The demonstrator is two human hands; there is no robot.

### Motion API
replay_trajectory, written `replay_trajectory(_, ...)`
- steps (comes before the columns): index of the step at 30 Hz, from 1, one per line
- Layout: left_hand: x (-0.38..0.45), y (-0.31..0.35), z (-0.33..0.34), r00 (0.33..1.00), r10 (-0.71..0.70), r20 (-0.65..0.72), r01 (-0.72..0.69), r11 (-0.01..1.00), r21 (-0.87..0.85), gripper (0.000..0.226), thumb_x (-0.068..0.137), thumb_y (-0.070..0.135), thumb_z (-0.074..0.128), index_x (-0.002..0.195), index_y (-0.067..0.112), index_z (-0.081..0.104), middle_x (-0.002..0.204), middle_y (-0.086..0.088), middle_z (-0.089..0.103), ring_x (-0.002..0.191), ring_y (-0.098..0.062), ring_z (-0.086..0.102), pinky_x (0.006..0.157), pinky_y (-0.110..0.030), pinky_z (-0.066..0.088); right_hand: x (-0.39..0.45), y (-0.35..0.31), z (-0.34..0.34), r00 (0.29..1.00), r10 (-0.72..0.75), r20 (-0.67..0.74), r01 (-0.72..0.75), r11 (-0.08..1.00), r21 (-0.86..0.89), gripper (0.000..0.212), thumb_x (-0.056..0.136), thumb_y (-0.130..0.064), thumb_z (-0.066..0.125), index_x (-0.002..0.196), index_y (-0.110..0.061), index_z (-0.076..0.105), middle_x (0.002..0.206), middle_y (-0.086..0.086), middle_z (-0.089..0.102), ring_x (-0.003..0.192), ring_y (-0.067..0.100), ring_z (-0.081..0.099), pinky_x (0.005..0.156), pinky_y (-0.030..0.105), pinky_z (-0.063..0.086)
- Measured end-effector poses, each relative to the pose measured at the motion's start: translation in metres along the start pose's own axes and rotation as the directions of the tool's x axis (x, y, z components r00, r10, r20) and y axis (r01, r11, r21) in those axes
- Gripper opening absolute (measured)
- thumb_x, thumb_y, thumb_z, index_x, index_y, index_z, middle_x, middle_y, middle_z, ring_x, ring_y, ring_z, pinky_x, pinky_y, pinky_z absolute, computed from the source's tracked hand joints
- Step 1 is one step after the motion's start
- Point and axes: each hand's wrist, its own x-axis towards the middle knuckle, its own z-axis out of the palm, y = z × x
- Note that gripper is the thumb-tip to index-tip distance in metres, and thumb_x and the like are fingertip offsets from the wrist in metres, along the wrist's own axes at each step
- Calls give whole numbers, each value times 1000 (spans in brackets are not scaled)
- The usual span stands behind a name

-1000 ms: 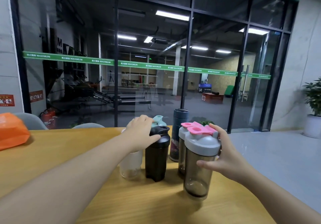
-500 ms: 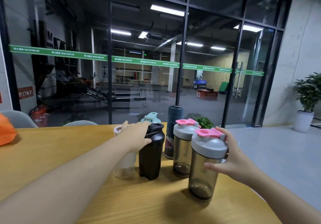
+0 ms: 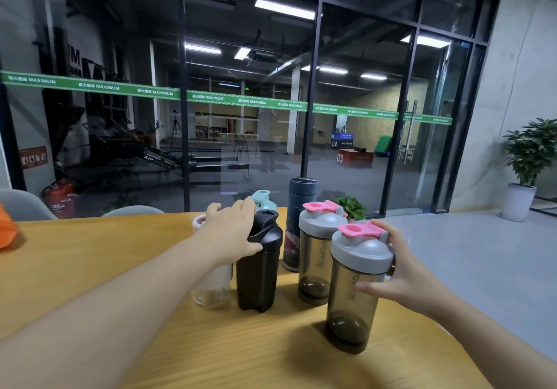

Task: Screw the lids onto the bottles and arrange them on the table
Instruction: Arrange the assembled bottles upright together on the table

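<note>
Several lidded bottles stand on the wooden table [image 3: 90,268]. My right hand [image 3: 394,274] grips the nearest smoky bottle [image 3: 352,307] with a grey and pink lid, just under the lid. A matching smoky bottle [image 3: 316,262] stands behind it. My left hand [image 3: 232,231] rests on the lid of the black bottle [image 3: 259,277], thumb against its side. A clear bottle [image 3: 212,286] with a white lid is partly hidden behind my left wrist. A dark blue flask [image 3: 297,213] and a teal-lidded bottle [image 3: 265,200] stand further back.
An orange bag [image 3: 7,231] lies at the table's left edge. Two grey chair backs [image 3: 24,204] rise behind the table's far side. A glass wall stands beyond, and a potted plant [image 3: 527,159] is on the floor at right. The table's edge curves off at right.
The nearest smoky bottle has shifted right and a little nearer in my right hand, apart from its twin. My left hand stays on the black bottle's lid.
</note>
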Motion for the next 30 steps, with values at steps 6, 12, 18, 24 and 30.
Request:
replay_trajectory(6, -1, -4, 0, 992, 117, -38, -115, 992, 49, 28, 89, 32, 58, 97, 22, 33, 106, 6, 40, 98, -17, 46, 105, -38, 23, 1, -5, -2, 999, 28, 44, -27, 1000, -5, 105, 58, -28, 90, 133, -55, 22, 133, -16, 40, 111, -2, 53, 90, 19, 49)
replay_trajectory(12, -5, 0, 1, 969, 238, -66, -230, 967, 108, 20, 94, 35, 52, 108, 23, 43, 117, 8, 46, 105, -15, 38, 101, -33, 24, -1, -11, -8, 992, 81, 92, -80, 997, -13, 116, 34, -74, 80, 129, -64, 15, 138, -23, 34, 122, 0, 46, 100, 21, 42)
replay_trajectory(18, 2, 4, 3, 946, 324, -22, -321, 942, 103, 26, 93, 34, 56, 116, 24, 50, 122, 7, 49, 116, -16, 46, 105, -30, 28, 6, -27, -12, 989, -40, -140, 38, 999, -16, 85, 62, -88, 48, 137, -52, 30, 147, -24, 35, 136, 1, 33, 110, 32, 29)
replay_trajectory(24, 10, 9, 1, 935, 353, -42, -346, 930, 121, 39, 88, 37, 63, 122, 26, 50, 123, 7, 56, 115, -17, 48, 96, -32, 33, 34, -59, -11, 956, -79, -282, 40, 989, -143, 45, 94, -47, 39, 133, -26, 49, 126, -17, 51, 117, 3, 45, 91, 23, 33)
replay_trajectory(30, 18, 5, 6, 933, 339, -121, -326, 938, 114, 52, 78, 57, 65, 121, 32, 52, 113, 10, 55, 108, -17, 45, 81, -30, 28, 65, -77, -4, 973, -47, -226, -8, 972, -235, 32, 99, -38, 42, 125, -24, 55, 110, -14, 58, 97, 6, 54, 83, 25, 38)
